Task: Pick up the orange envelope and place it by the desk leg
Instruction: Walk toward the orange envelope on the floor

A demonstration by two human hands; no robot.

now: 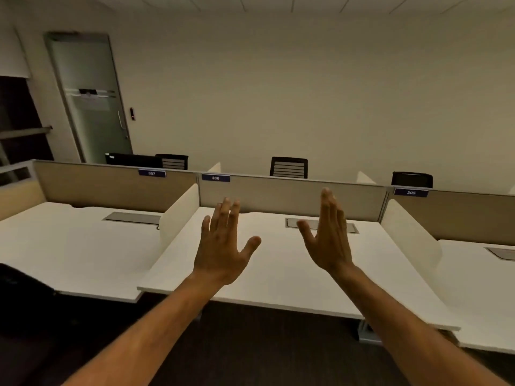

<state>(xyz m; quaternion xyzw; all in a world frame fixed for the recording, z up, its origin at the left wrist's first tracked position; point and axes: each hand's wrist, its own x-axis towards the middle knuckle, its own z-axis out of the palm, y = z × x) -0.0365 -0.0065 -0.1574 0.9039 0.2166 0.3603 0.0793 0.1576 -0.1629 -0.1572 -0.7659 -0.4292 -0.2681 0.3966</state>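
Both of my hands are raised over the middle white desk [278,285], the one labelled 306. My left hand [223,246] is flat with its fingers spread and holds nothing. My right hand [330,235] is turned edge-on, fingers straight and together, thumb apart, also holding nothing. No orange envelope shows anywhere in view. A grey desk leg [367,334] stands under the front right corner of this desk, partly hidden behind my right forearm.
Beige partition panels [292,195] run behind the desks, with low white dividers [179,215] between them. Neighbouring desks lie left [69,246] and right [479,288]. Black chairs [289,167] stand beyond the partitions. A frosted door [92,98] is at the back left. Dark floor [250,344] lies in front.
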